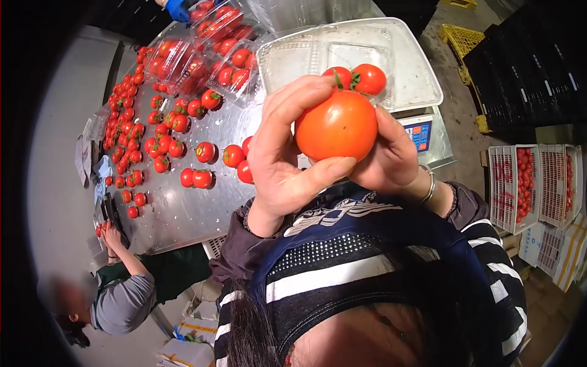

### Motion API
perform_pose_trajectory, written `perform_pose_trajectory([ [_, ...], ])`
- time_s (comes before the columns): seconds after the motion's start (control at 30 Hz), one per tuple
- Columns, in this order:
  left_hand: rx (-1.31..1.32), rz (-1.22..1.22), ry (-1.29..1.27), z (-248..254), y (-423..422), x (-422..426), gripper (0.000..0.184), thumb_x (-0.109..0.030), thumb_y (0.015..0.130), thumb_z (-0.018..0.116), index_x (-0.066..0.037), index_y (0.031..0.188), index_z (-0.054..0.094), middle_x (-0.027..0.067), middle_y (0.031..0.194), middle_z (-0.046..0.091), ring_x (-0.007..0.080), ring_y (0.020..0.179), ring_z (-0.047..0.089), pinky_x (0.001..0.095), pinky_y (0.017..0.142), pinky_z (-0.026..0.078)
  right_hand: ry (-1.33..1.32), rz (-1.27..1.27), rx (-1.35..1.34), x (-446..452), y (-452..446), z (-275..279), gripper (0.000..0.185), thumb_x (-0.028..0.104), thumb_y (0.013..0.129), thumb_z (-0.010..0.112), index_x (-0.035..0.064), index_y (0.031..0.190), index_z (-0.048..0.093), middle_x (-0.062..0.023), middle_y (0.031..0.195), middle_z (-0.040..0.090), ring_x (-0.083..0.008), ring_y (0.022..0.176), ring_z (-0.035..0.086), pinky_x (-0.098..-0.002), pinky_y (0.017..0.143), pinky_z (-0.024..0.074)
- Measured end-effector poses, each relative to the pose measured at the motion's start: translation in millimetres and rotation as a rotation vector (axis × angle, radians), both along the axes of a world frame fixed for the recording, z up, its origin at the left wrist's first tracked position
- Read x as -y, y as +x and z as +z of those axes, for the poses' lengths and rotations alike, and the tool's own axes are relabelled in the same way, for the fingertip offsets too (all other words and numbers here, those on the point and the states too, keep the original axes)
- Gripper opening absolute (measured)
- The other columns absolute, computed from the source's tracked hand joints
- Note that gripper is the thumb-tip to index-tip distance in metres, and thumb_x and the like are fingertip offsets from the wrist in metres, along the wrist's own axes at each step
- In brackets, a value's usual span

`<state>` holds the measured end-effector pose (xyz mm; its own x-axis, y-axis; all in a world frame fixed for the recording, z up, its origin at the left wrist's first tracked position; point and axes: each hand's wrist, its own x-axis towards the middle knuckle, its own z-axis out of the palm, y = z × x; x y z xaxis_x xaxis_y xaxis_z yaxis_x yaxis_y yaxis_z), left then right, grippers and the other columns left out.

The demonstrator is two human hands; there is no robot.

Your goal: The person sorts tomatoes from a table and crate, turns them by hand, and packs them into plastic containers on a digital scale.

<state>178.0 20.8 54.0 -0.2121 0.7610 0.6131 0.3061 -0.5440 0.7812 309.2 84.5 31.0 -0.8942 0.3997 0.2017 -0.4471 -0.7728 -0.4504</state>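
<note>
A large orange-red tomato [337,127] is held up close to the camera between both hands. My left hand [282,147] wraps its left side, fingers over the top and thumb below. From the right, my right hand [391,153] closes on the same tomato; some of its fingers are hidden behind it. Just beyond, two more tomatoes [370,79] with green stems sit in an open clear plastic box [361,52]. That box rests in a white tray [428,79] on a scale [422,131] with a blue keypad.
Loose tomatoes [164,144] cover much of the metal table [183,211]. Filled clear boxes [177,64] are stacked at the back, near a blue-gloved hand [178,10]. A co-worker [125,300] works at left. Tomato crates [512,189] and black crates [526,67] stand right.
</note>
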Motion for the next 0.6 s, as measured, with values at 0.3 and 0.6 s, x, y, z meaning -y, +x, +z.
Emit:
perform_pose_trajectory([
  [0.3,0.385,0.081,-0.303,-11,25,-1,0.038,-0.016,0.076,0.063,0.003,0.107,0.052,0.0157,0.100,0.057,0.0234,0.095,0.054,0.0328,0.084,0.042,0.142,-0.138,0.282,3,10,-26,0.059,0.036,0.088,0.046,0.0018,0.131,0.026,-0.0151,0.119,0.044,-0.0205,0.108,0.048,-0.0321,0.091,0.0389],
  [0.6,-0.363,0.468,-0.529,-49,-24,-12,0.045,-0.017,0.074,0.067,-0.001,0.112,0.050,0.0132,0.107,0.055,0.0241,0.098,0.054,0.0334,0.082,0.044,0.594,-0.544,0.328,-105,43,-3,0.057,0.033,0.078,0.059,0.0035,0.122,0.039,-0.0186,0.110,0.052,-0.0243,0.094,0.056,-0.0322,0.078,0.0476],
])
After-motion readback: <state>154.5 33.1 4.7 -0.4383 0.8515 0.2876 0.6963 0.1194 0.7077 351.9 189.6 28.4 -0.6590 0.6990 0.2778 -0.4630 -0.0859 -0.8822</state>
